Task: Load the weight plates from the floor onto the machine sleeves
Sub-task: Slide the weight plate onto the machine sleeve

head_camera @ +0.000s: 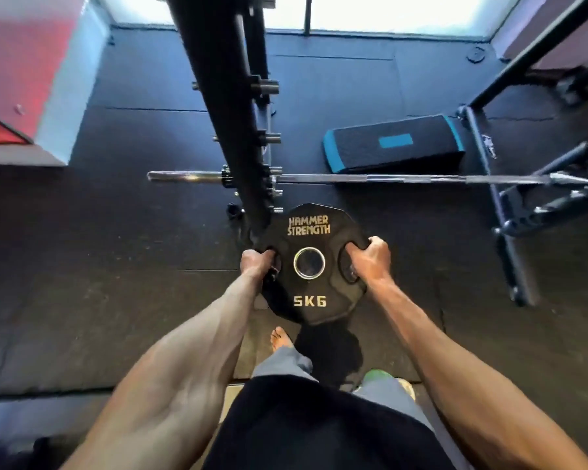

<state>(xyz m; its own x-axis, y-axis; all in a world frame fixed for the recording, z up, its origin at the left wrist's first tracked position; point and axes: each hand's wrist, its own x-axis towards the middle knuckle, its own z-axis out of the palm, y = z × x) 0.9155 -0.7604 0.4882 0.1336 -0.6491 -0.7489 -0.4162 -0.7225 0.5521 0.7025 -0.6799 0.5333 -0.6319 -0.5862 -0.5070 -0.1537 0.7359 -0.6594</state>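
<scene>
Black weight plate [309, 290] held flat, off rubber floor [116, 249], just beside foot of rack upright [218, 96]. Gold lettering: "HAMMER STRENGTH" at far edge, "5KG" at near edge. My left hand [257, 262] curled through left grip slot, my right hand [370, 257] through right slot. Barbell [387, 179] lies beyond plate.

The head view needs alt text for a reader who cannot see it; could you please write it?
A person holds a black 5 KG weight plate above the floor, left hand and right hand each gripping a side cut-out. Beyond it are a black machine upright, a barbell and a blue-edged step.
</scene>
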